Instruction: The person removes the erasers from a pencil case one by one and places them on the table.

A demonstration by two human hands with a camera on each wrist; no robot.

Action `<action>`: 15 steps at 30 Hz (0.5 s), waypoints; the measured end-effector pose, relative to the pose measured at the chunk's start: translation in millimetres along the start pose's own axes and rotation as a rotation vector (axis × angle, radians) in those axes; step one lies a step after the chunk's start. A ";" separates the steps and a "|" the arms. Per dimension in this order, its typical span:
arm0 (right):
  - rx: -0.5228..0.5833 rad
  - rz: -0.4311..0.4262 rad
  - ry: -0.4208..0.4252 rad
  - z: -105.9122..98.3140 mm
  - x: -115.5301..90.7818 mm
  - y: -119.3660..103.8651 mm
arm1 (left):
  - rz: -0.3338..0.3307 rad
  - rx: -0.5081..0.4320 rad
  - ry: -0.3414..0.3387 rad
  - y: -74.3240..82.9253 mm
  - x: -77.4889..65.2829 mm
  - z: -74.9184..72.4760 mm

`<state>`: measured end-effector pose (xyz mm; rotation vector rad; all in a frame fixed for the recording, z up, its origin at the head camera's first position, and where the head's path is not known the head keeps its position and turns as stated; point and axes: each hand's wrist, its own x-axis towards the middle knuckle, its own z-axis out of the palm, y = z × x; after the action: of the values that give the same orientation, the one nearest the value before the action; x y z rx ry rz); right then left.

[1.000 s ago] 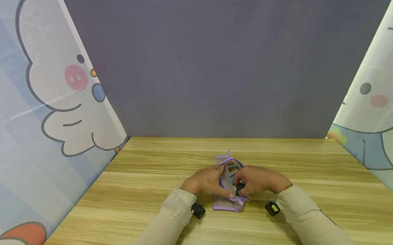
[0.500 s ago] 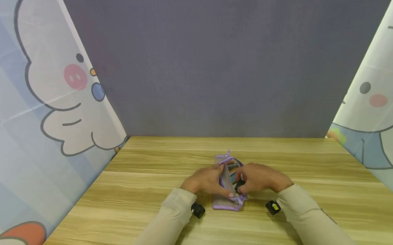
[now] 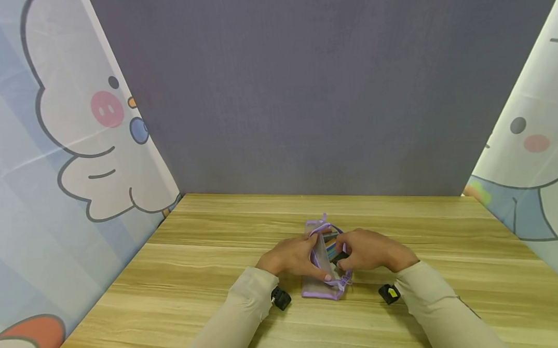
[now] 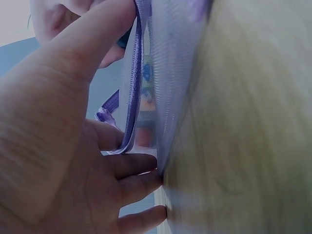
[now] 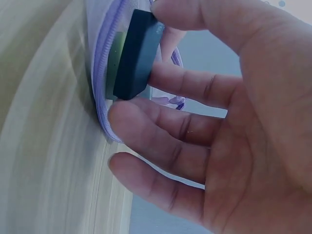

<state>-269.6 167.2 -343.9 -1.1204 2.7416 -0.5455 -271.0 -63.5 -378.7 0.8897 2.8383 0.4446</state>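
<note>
A mesh pouch [image 3: 319, 295] with purple trim and a purple zipper lies on the table, its mouth spread apart. My left hand [image 3: 292, 256] holds the pouch by its mouth, the thumb over the zipper edge [image 4: 134, 87] and the other fingers around the pouch's side. At the opening, my right hand [image 3: 373, 250] pinches a small dark rectangular block [image 5: 139, 53] with bevelled edges and faint lettering between thumb and fingers. Inside the pouch sit yellow-and-blue striped items [image 3: 331, 249] and a grey item [image 3: 330, 235]; their kinds cannot be made out.
Pouch and hands are on a wood-grain table [image 3: 216, 239]. A dark grey panel [image 3: 303, 90] rises along its back edge, with cartoon-printed curtains [image 3: 80, 125] at both sides. Each wrist carries a small black camera [image 3: 281, 298].
My right hand has risen slightly and moved a little away from me, bringing the dark block up toward the pouch mouth. The left hand and the pouch have stayed nearly still.
</note>
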 end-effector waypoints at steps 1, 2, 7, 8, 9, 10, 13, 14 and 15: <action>0.001 -0.001 0.002 -0.3 0.0 0.1 | -0.001 -0.002 -0.001 0.1 0.0 0.0; 0.003 -0.007 0.007 -0.4 -0.1 0.1 | -0.002 -0.004 -0.002 0.1 0.0 0.0; -0.022 -0.004 0.035 -0.6 -0.2 0.8 | -0.003 0.001 -0.001 -0.3 0.2 0.6; -0.027 0.000 0.039 -0.3 -0.1 0.9 | -0.001 0.003 0.000 -0.5 0.3 0.7; -0.030 0.001 0.044 -0.5 -0.1 1.0 | 0.003 0.003 0.003 -0.6 0.4 0.8; -0.032 0.005 0.045 -0.3 -0.2 1.1 | 0.006 0.004 0.004 -0.7 0.4 0.7; -0.027 0.013 0.050 -0.5 -0.8 1.1 | 0.008 0.007 0.006 -1.0 0.0 0.5; -0.026 0.015 0.053 -0.4 -0.9 1.4 | 0.007 0.008 0.006 -1.0 -0.1 0.5; -0.027 0.017 0.057 -0.7 -1.1 1.4 | 0.007 0.009 0.006 -1.0 -0.4 0.4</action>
<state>-269.8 169.1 -343.8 -1.1026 2.8124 -0.5484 -271.2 -64.4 -379.4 0.9011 2.8458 0.4360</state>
